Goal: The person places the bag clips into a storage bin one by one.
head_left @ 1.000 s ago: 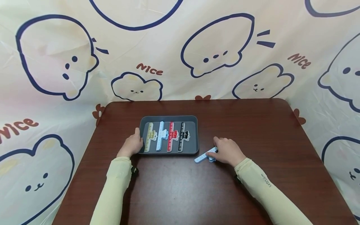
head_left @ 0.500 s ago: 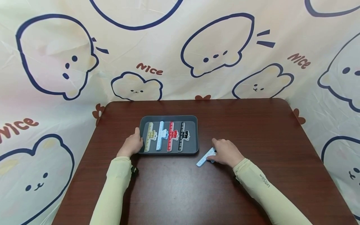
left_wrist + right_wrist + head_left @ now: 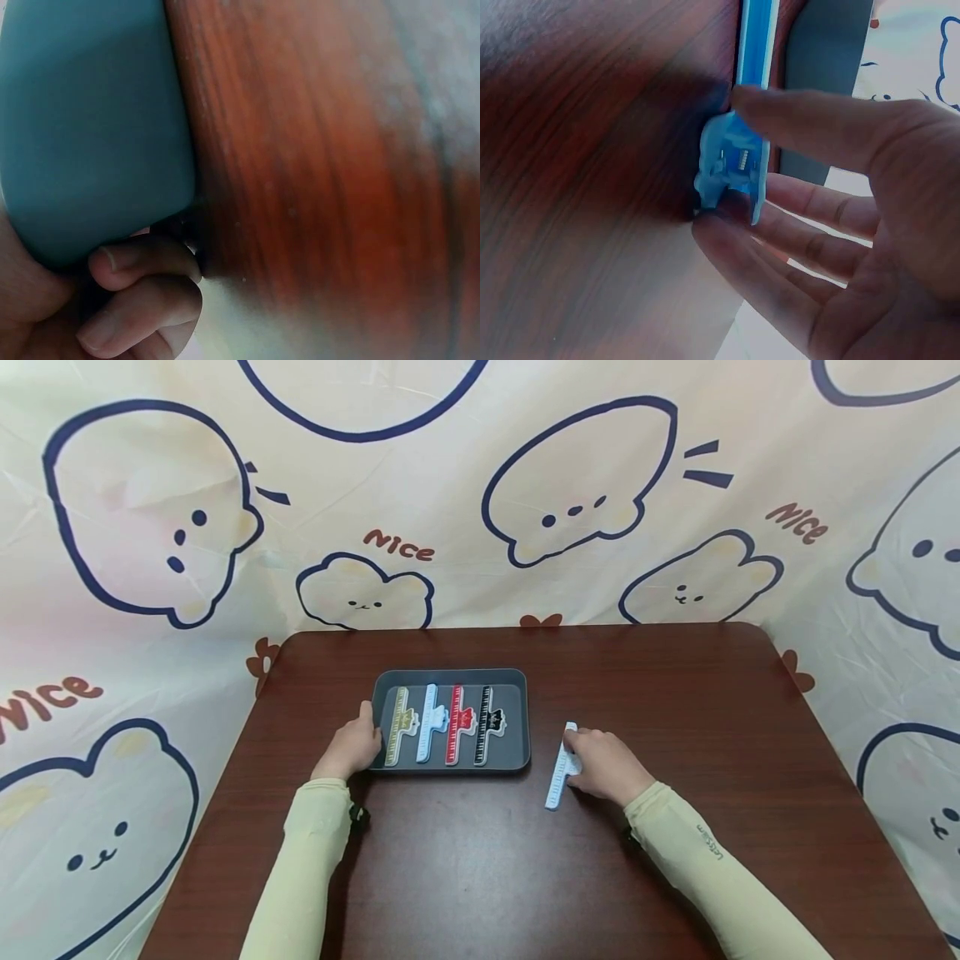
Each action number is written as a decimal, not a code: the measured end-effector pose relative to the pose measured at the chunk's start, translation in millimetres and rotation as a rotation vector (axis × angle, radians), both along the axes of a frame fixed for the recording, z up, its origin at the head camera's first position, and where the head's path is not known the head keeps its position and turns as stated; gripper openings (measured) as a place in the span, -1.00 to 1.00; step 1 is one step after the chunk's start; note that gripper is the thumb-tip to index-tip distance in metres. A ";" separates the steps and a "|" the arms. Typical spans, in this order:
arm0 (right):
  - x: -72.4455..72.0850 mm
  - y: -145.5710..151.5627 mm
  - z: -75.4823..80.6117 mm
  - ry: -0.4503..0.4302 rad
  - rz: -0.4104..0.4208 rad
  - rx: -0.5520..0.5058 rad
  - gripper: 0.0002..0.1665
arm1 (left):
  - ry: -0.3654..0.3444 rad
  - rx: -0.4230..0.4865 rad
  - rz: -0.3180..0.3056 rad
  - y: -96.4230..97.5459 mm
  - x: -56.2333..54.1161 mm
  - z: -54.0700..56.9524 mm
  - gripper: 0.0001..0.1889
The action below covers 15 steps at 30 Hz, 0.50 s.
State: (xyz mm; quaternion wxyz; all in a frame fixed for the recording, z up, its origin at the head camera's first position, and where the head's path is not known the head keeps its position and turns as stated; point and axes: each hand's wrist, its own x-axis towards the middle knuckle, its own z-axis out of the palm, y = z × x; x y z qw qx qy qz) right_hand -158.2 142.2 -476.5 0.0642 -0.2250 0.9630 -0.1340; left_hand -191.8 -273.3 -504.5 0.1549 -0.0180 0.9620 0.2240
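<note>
At the left end of a dark grey tray (image 3: 450, 677), my left hand (image 3: 351, 745) grips the rim. The left wrist view shows the curled fingers (image 3: 150, 307) under the tray's corner. Right of the tray, my right hand (image 3: 607, 767) holds a light blue ruler clip (image 3: 558, 780) by its clamp part, close over the table. The clip points nearly straight away from me, leaning slightly right at its far end. In the right wrist view, thumb and fingers are on both sides of the clip's clamp (image 3: 735, 154), where a small spring shows. The fingers partly cover the clip in the head view.
Inside the tray, a gold clip (image 3: 397, 727), a light blue clip (image 3: 427, 727), a red clip (image 3: 456, 727) and a black clip (image 3: 483, 727) lie side by side. The brown table (image 3: 465, 868) meets a patterned cloth (image 3: 465, 485) behind.
The blue clip in my right hand has turned from slanting to nearly upright in the head view, and its near end has swung right. The left hand and tray stay put.
</note>
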 end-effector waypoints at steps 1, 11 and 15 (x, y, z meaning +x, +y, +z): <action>-0.2 0.7 -0.3 0.008 0.004 0.007 -0.51 | 0.001 0.000 0.000 0.0 0.0 0.0 -0.55; -6.9 11.0 5.9 -0.014 -0.027 -0.043 -0.58 | -0.007 -0.001 0.006 -0.5 0.1 -1.6 -0.52; -11.0 14.4 11.6 -0.051 -0.044 -0.091 -0.55 | 0.000 -0.001 0.004 -0.3 0.4 -0.8 -0.51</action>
